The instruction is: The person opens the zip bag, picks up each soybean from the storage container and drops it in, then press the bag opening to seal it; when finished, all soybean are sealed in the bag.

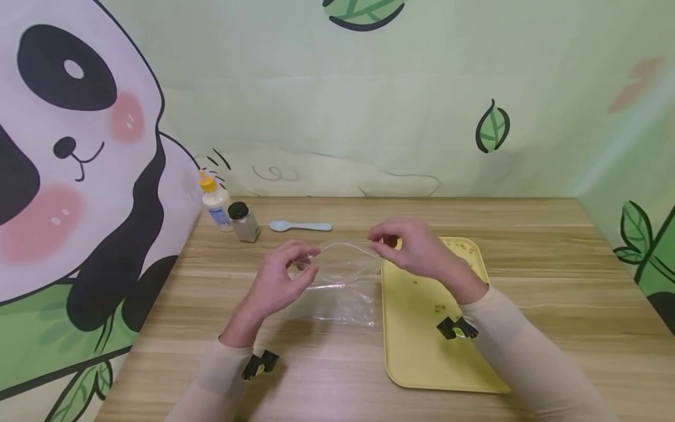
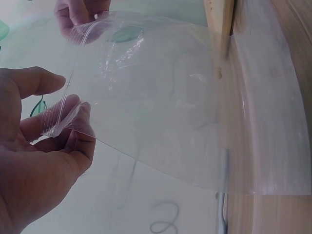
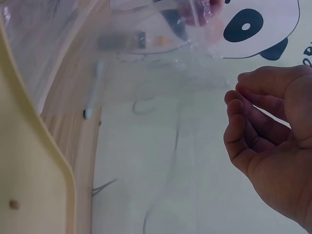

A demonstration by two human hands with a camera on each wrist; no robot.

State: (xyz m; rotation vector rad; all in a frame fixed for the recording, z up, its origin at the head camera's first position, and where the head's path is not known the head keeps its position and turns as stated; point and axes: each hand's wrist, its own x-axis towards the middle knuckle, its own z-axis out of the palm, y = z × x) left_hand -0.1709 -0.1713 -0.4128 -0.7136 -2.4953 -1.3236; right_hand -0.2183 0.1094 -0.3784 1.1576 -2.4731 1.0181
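Observation:
A clear plastic zip bag [image 1: 343, 305] is held up between both hands, its mouth spread into an oval in the head view. My left hand [image 1: 276, 278] grips the bag's left top corner, with fingers curled behind the film. In the left wrist view, the ridged zip strip [image 2: 73, 83] runs up from these fingers toward the other hand. At the opposite end of the mouth, my right hand [image 1: 416, 249] pinches the rim between thumb and fingertips. The bag's lower part hangs down close over the wooden table, left of a yellow tray [image 1: 416, 357].
Several small tan pieces [image 1: 440, 308] lie scattered on the tray. Behind the bag is a pale blue spoon [image 1: 303, 226]. A black-lidded jar [image 1: 245, 227] and a yellow-capped bottle [image 1: 217, 206] stand at the back left. The printed wall [image 1: 316, 117] borders the table [image 1: 327, 375].

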